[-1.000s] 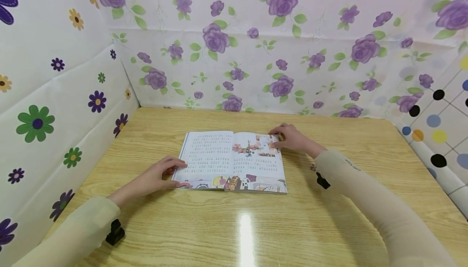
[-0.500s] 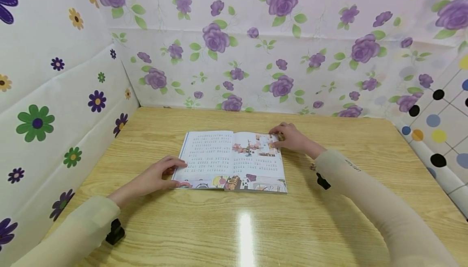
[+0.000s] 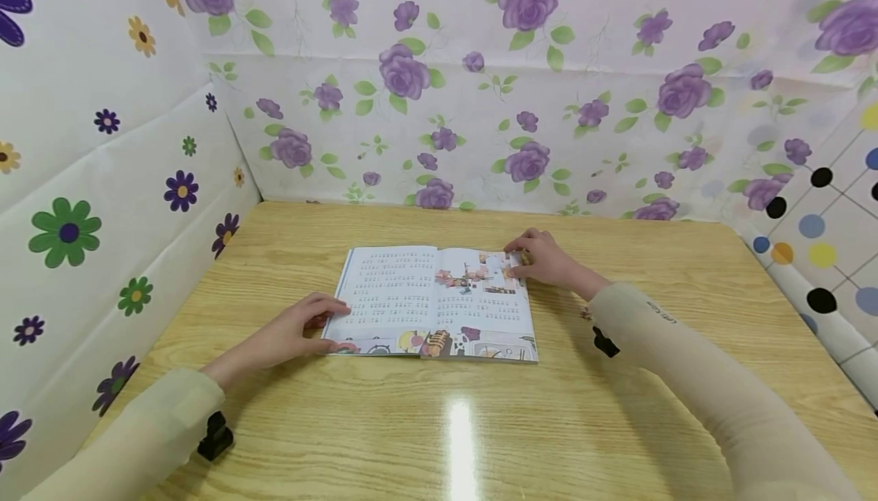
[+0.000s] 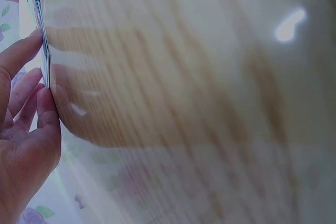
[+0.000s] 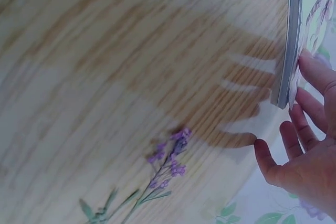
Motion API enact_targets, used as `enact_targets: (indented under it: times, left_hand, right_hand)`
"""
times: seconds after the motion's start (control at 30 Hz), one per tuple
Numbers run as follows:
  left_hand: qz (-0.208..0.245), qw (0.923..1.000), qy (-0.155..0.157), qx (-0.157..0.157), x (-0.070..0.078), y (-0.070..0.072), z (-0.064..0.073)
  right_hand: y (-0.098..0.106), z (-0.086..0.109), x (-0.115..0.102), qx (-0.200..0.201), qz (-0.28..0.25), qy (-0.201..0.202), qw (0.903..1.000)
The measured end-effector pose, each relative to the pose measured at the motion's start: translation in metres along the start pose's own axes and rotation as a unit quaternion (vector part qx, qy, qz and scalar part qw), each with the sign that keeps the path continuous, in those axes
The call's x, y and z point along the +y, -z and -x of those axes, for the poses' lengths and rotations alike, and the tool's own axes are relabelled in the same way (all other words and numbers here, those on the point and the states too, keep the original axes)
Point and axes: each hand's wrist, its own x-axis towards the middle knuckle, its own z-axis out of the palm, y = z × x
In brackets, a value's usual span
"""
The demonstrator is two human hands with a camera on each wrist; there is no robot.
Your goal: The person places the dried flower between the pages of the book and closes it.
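Note:
An open picture book (image 3: 394, 284) lies flat on the wooden table, text on the left page and an illustration with text on the right. My left hand (image 3: 296, 329) rests at the book's lower left edge, index fingertip on the page and thumb by the bottom corner. In the left wrist view, its fingers (image 4: 23, 53) lie against the thin book edge. At the upper right corner, my right hand (image 3: 547, 259) has its thumb on the right page. The right wrist view shows the page corner (image 5: 294, 94) slightly lifted between thumb and index finger, while the other fingers stay off the book.
The wooden table (image 3: 384, 425) meets a floral cloth wall (image 3: 453, 112) behind. A daisy-patterned cloth (image 3: 130, 181) stands on the left and a dotted one (image 3: 833, 257) on the right. A purple flower sprig (image 5: 165, 169) shows on the table near my right wrist.

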Motion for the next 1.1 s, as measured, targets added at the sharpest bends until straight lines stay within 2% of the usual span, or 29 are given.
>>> enact_targets:
  times: [0.17, 0.4, 0.67, 1.1]
  left_hand:
    - [-0.001, 1.0, 0.0, 0.002, -0.0002, 0.0, 0.0]
    - [0.002, 1.0, -0.007, 0.006, -0.0002, -0.0005, -0.0007]
    - [0.003, 0.9999, -0.009, 0.008, -0.0008, -0.0016, -0.0008]
    - [0.0, 0.9999, -0.008, 0.01, -0.0001, -0.0016, -0.0003]
  right_hand:
    - [0.0005, 0.0008, 0.0, 0.004, 0.002, 0.005, 1.0]
    - [0.0013, 0.0059, -0.0018, 0.022, 0.004, 0.037, 0.9991]
    - [-0.0037, 0.0018, 0.0045, 0.014, 0.016, 0.009, 0.9997]
    - [-0.0031, 0.0023, -0.0007, 0.018, 0.026, 0.002, 0.9995]
